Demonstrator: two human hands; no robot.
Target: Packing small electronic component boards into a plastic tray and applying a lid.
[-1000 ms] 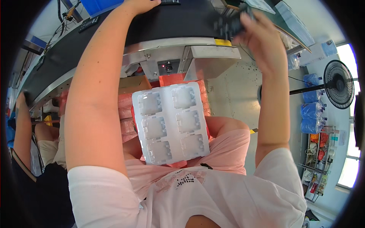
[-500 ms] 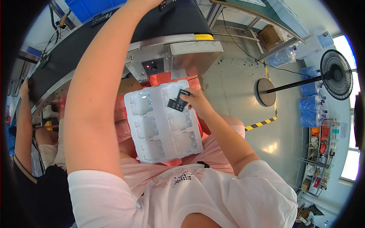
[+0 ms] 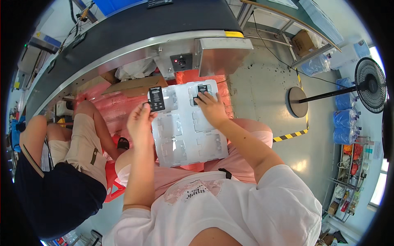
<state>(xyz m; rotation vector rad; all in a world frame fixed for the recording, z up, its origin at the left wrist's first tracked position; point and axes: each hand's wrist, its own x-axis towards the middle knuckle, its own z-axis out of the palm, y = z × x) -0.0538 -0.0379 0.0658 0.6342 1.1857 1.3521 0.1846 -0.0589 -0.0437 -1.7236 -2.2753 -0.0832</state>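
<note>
A white plastic tray (image 3: 188, 135) with moulded pockets rests on my lap. My left hand (image 3: 140, 119) is closed on a flat black battery (image 3: 156, 99) with white print, pinching its lower edge above the tray's far left pocket. In the far right pocket lies another black battery (image 3: 202, 88), partly covered by fingers. My right hand (image 3: 211, 108) lies over it with the fingers stretched out and apart, touching it.
A black conveyor belt (image 3: 123, 30) with a metal edge runs across the far side, carrying several dark flat pieces. Its control box (image 3: 223, 55) juts out beyond the tray. A co-worker (image 3: 61, 188) sits at left. A standing fan (image 3: 369, 84) is at right.
My left hand came back from the belt with a black battery. My right hand lowered its battery into the far right pocket and its fingers spread. The view shifted, showing more of the co-worker.
</note>
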